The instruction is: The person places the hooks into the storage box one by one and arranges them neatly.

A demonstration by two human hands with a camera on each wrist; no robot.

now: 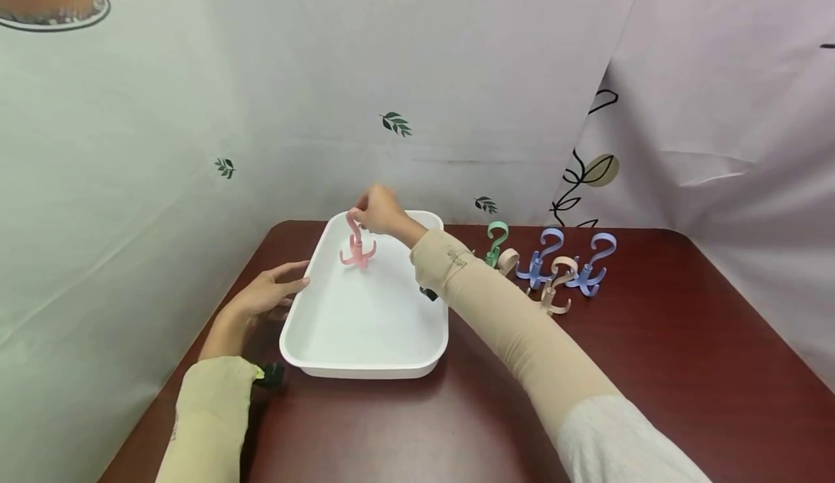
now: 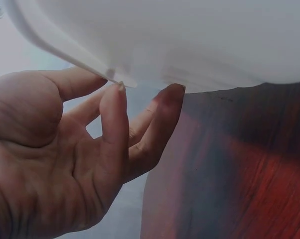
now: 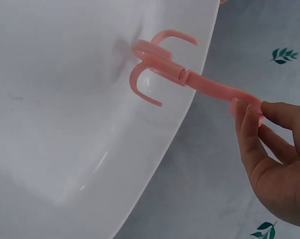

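My right hand (image 1: 381, 211) pinches a pink multi-prong hook hanger (image 1: 356, 249) by its curved top. The hanger's prongs point down over the far left part of a white tray (image 1: 365, 323). In the right wrist view, thumb and fingertips close round the hook end of the pink hanger (image 3: 210, 89), its prongs near the tray's inner wall. At the tray's left side is my left hand (image 1: 264, 294). The left wrist view shows that hand (image 2: 90, 134) with its thumb at the rim and bent fingers against the tray's underside (image 2: 215, 45).
Right of the tray stand more hook hangers: a green one (image 1: 493, 251), two blue ones (image 1: 536, 269) and beige ones (image 1: 549, 296), some partly behind the right sleeve (image 1: 502, 309). They stand on a dark red-brown table (image 1: 685, 367), with a pale patterned cloth (image 1: 313, 106) behind.
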